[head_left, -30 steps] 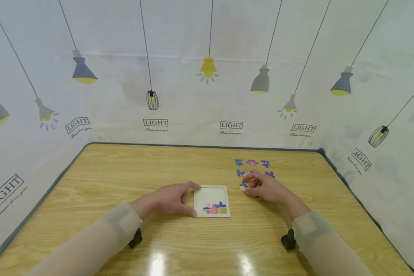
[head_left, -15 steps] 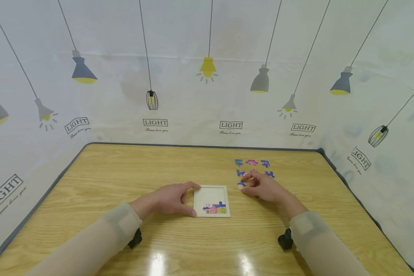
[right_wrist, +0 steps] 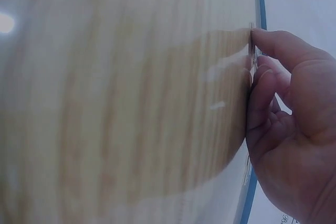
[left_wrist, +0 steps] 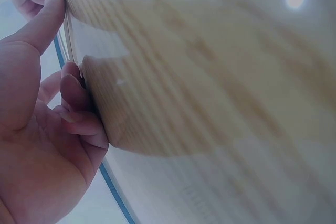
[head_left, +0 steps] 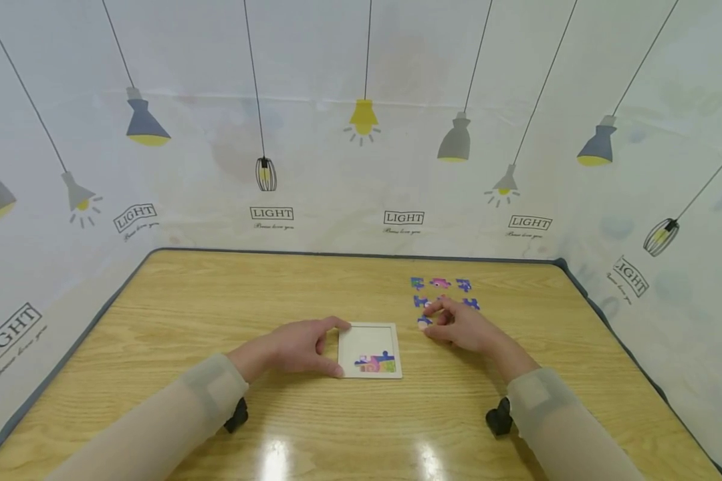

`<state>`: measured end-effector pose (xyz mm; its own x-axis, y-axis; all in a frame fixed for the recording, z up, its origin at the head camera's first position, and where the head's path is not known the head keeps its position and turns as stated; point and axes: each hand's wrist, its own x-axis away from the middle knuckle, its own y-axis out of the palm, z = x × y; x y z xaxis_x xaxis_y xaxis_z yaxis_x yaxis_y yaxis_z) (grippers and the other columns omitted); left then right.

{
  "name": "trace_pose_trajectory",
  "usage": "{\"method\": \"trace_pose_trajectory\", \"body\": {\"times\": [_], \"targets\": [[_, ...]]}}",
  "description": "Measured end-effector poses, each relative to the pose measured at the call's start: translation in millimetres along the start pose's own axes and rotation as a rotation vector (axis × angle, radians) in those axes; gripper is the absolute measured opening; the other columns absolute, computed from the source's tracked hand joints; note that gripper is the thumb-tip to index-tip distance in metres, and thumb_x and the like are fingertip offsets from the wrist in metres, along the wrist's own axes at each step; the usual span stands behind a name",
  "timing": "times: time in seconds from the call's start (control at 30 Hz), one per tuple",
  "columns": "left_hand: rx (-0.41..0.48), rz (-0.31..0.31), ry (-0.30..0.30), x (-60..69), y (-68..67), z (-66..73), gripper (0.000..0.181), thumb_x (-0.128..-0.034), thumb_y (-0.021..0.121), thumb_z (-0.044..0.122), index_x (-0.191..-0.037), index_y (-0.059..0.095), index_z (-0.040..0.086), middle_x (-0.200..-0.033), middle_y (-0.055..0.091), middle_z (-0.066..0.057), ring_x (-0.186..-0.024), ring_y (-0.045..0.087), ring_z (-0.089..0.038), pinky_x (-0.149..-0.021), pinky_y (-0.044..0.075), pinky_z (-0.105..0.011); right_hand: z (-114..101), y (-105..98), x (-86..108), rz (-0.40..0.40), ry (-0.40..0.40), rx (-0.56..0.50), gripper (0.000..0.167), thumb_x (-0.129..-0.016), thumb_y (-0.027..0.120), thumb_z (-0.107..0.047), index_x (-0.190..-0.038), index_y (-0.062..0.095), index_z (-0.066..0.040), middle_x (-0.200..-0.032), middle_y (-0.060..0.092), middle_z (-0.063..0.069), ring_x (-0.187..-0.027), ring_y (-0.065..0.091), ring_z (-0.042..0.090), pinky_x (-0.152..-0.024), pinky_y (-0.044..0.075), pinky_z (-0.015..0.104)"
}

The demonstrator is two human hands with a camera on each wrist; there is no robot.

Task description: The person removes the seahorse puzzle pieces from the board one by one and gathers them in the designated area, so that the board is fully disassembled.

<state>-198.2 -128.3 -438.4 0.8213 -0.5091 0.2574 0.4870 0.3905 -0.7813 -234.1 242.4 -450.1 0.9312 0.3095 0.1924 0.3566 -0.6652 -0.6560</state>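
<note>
A square white puzzle frame (head_left: 368, 327) lies flat on the table, with a few joined pink, blue and green pieces (head_left: 376, 363) in its lower right. My left hand (head_left: 297, 346) holds the frame by its left side, thumb at the near corner and index finger at the far one. To the right, my right hand (head_left: 463, 327) has thumb and index finger at the edges of a blue and pale puzzle piece (head_left: 424, 323) on the table. In the right wrist view the right hand (right_wrist: 299, 103) rests low on the tabletop, its piece barely visible.
Beyond the right hand lie loose puzzle pieces in rows, among them a pink one (head_left: 439, 283) and a blue one (head_left: 463, 285); the hand partly covers one. The wooden table (head_left: 247, 280) has a dark edge and meets a lamp-patterned wall covering (head_left: 313, 147) at the back.
The right hand and its puzzle piece have shifted very slightly, and the piece looks a little turned. The left hand and the frame have kept their place.
</note>
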Motion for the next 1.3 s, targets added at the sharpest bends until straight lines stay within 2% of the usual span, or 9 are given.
{"method": "trace_pose_trajectory", "body": {"times": [0.6,0.83,1.3], "targets": [[0.0,-0.012,0.0,-0.2,-0.5,-1.5,0.086,-0.089,0.09,0.053,-0.162,0.051,0.03,-0.09,0.06,-0.001,-0.079,0.051,-0.016,-0.073,0.038,-0.032,0.3,0.4,-0.5,-0.003,0.003,0.002,0.036,-0.104,0.077,-0.026,-0.134,0.064,-0.012,-0.105,0.059,0.008,-0.084,0.056,0.021,-0.071,0.051,0.033],[-0.007,-0.013,0.012,2.3,-2.1,0.1,0.085,-0.09,0.09,0.052,-0.162,0.051,0.028,-0.09,0.06,-0.001,-0.079,0.051,-0.016,-0.073,0.038,-0.032,2.3,1.2,-1.0,0.0,0.002,-0.003,0.037,-0.104,0.078,-0.028,-0.134,0.064,-0.012,-0.105,0.059,0.007,-0.083,0.056,0.021,-0.07,0.05,0.033],[-0.001,-0.008,-0.005,0.0,-1.6,1.4,0.087,-0.0884,0.09,0.054,-0.162,0.051,0.03,-0.092,0.061,-0.001,-0.081,0.053,-0.017,-0.075,0.04,-0.033,4.5,0.6,-1.0,0.012,0.016,-0.002,0.043,-0.103,0.079,-0.035,-0.136,0.064,-0.012,-0.109,0.062,0.008,-0.085,0.058,0.02,-0.072,0.052,0.032]]}}
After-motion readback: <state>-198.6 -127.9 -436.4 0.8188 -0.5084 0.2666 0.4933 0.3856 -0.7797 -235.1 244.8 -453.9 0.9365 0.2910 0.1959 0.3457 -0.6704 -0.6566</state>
